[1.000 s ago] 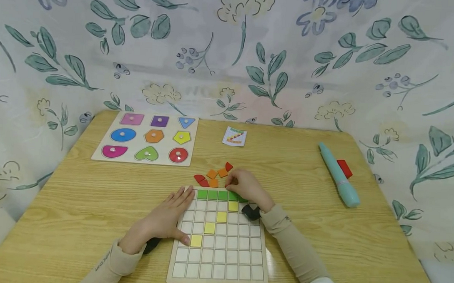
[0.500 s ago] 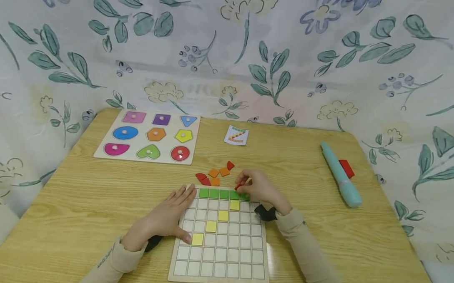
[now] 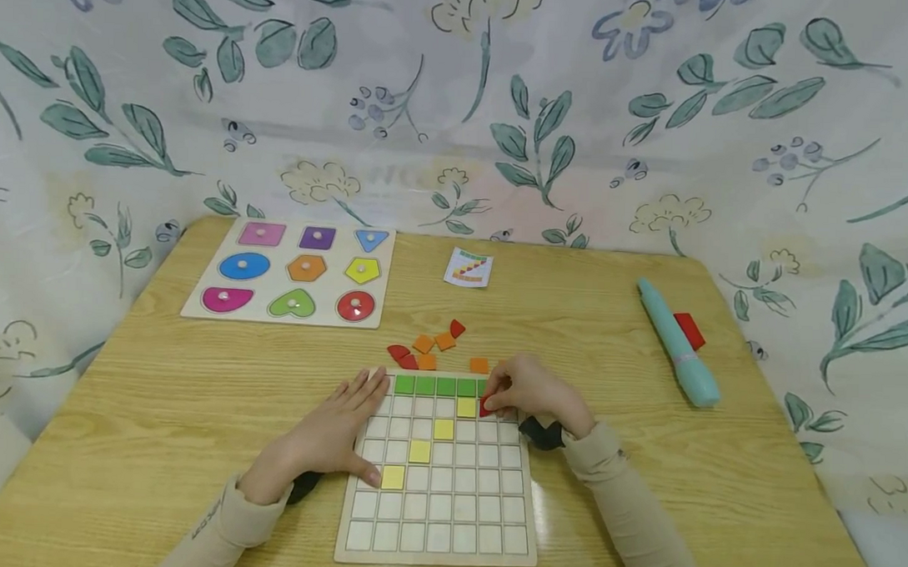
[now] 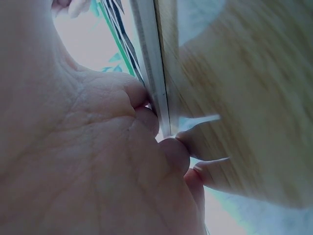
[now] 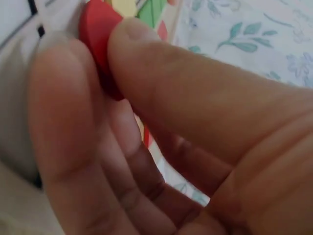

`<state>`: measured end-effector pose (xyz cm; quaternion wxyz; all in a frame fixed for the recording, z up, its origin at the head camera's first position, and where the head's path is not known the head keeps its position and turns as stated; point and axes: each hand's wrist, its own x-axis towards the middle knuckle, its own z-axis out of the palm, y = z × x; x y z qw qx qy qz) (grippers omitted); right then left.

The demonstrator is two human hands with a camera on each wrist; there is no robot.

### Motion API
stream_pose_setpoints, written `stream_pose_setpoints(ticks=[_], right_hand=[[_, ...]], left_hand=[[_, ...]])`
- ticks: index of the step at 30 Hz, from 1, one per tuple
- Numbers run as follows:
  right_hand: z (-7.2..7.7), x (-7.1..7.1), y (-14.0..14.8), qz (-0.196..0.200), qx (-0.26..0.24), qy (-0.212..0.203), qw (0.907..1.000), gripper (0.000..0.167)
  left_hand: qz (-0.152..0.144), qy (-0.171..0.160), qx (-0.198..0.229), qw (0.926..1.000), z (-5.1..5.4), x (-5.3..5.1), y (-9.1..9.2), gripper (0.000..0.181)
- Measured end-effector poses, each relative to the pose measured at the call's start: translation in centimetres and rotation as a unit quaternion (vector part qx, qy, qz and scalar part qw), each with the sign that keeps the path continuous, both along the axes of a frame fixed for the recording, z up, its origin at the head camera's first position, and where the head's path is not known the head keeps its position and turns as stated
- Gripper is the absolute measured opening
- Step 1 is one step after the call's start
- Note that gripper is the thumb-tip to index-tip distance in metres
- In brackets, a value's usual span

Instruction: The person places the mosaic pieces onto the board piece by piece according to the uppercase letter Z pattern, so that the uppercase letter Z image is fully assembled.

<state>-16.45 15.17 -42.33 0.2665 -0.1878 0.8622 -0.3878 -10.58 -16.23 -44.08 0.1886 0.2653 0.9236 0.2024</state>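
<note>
A red piece [image 3: 485,405] is held at the board [image 3: 435,559] by the right hand [image 3: 533,386], pinched by thumb and finger, just right of the farthest of the yellow squares [image 3: 466,407] and on the near side of the green squares [image 3: 446,387]. The step in hand seems to be the setting of this piece in its box; it cannot be told whether the wood is touched by it. For the next move, the piece would likely need to be laid flat, fitted inside the thin lines and let go, with the yellow one beside it not bumped. The left edge of the board is covered by the left hand [image 3: 329,433], laid there with fingers spread and nothing gripped. On the small card [image 3: 469,267], far off, green, yellow, red and orange bits are shown, so more red and some orange may be wanted. Past the board's far edge, flat orange squares [image 3: 479,365] and loose red pieces [image 3: 457,328] with a round side are found. The red piece looks thick and smooth. The board is made of pale wood, and the table [image 3: 754,494] is marked with wavy grain. At the far left, a puzzle [image 3: 325,312] is filled with bright, knobbed shapes.
</note>
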Motion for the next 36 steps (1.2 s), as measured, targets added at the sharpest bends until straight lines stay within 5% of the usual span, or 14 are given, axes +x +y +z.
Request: stream_pose_setpoints(ticks=[11,16,21,27,31,36], right_hand=[[0.6,0.5,-1.9,-0.02,0.071,0.086,0.9935,0.013],[0.8,0.0,-1.9,-0.008,0.054,0.072,0.9959,0.01],[0.7,-2.5,-1.9,-0.036,0.021,0.073,0.9964,0.009],[-0.5,-6.2,-3.4,-0.117,-0.027,0.089,0.9887,0.024],[-1.5,-7.5,-4.5,-0.129,0.013,0.094,0.9871,0.034],[-2.1,-7.9,-5.1,-0.111,0.048,0.1,0.9877,0.025]], left_hand=[[0.0,0.008,-0.005,1.0,0.5,-0.5,-0.2,0.128],[0.001,0.01,-0.003,0.9999,0.7,-0.6,-0.2,0.128],[0.002,0.008,-0.002,1.0,0.8,-0.7,-0.4,0.128],[-0.005,0.011,-0.005,0.9999,0.5,-0.6,-0.3,0.128],[-0.008,0.002,0.002,1.0,0.1,-0.4,-0.1,0.129],[-0.004,-0.004,0.005,1.0,-0.5,-0.2,-0.2,0.13]])
